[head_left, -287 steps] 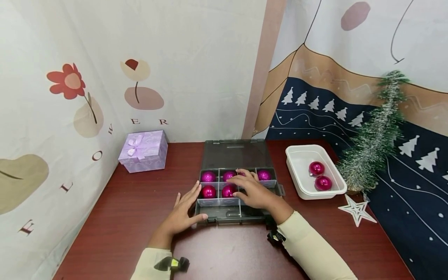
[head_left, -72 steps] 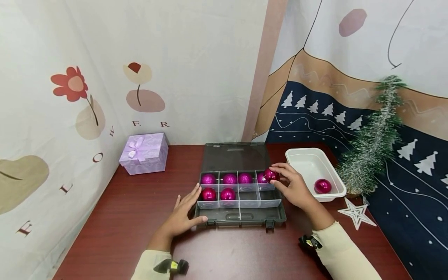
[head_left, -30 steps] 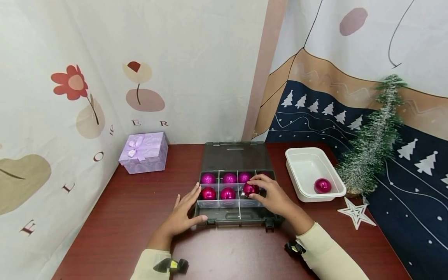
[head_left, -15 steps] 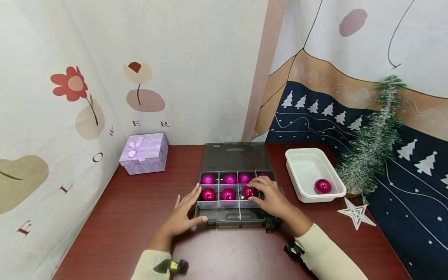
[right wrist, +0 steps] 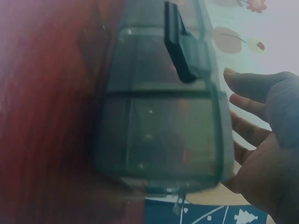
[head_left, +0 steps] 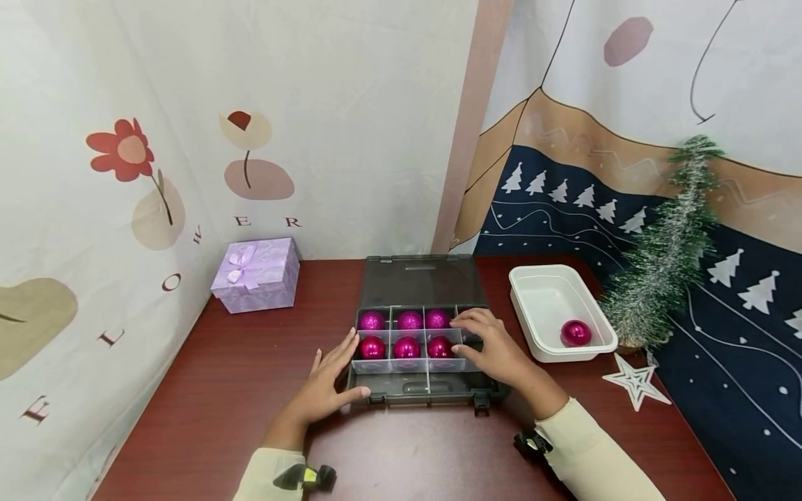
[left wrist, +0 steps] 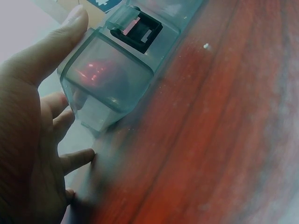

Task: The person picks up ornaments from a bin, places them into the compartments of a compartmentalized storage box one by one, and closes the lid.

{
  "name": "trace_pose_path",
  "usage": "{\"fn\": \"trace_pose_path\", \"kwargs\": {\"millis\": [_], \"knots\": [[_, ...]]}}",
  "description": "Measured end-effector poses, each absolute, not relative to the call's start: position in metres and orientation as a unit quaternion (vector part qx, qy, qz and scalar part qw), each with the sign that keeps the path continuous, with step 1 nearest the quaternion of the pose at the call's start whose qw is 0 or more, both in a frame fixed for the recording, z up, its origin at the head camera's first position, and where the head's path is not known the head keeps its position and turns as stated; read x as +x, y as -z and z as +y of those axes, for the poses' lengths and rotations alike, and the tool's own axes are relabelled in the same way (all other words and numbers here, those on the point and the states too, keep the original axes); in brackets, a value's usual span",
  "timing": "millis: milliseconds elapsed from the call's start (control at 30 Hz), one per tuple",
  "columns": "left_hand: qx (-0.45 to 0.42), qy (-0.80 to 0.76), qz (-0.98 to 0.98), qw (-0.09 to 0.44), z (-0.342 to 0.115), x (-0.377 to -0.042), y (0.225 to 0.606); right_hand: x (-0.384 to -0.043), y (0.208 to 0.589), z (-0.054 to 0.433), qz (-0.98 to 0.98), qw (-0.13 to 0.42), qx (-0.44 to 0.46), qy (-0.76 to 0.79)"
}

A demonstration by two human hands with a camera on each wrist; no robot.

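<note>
Left hand (head_left: 324,387) splayed, right hand (head_left: 498,353) loosely bent

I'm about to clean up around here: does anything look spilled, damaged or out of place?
One small thing: in the left wrist view, a white speck lies on the table near the box, looking like a stray crumb; I can't tell what it is. Nothing else stands out.

Glare pales the tabletop (head_left: 401,456) — head view bright, wrist views hazy and blurred.

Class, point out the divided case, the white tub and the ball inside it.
Divided case (head_left: 387,382): head view, bare front compartment.
White tub (head_left: 546,303): head view, bare inside.
Ball (head_left: 576,333): head view, shiny middle.
</note>
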State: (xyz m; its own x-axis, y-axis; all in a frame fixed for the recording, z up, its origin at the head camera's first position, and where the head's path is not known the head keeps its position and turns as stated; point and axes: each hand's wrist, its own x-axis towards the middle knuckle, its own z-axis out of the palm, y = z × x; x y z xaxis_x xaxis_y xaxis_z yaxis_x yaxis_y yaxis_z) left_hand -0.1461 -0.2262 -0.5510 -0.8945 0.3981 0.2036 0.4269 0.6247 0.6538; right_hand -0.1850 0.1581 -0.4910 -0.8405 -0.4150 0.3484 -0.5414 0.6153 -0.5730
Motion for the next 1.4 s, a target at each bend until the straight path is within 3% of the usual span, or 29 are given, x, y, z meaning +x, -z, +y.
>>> {"fn": "trace_pose_path", "kwargs": {"millis": [800, 1133, 1400], "knots": [[-0.23, 0.369, -0.901, 0.02, -0.226, -0.145, 0.551, -0.19, 0.471, 0.237, -0.89, 0.159, 0.2, -0.377], [-0.231, 0.37, -0.9, 0.021, -0.227, -0.146, 0.554, -0.192, 0.461, 0.283, -0.906, 0.141, 0.15, -0.37], [-0.233, 0.371, -0.899, 0.021, -0.228, -0.146, 0.554, -0.197, 0.452, 0.311, -0.927, 0.072, 0.092, -0.356]]}}
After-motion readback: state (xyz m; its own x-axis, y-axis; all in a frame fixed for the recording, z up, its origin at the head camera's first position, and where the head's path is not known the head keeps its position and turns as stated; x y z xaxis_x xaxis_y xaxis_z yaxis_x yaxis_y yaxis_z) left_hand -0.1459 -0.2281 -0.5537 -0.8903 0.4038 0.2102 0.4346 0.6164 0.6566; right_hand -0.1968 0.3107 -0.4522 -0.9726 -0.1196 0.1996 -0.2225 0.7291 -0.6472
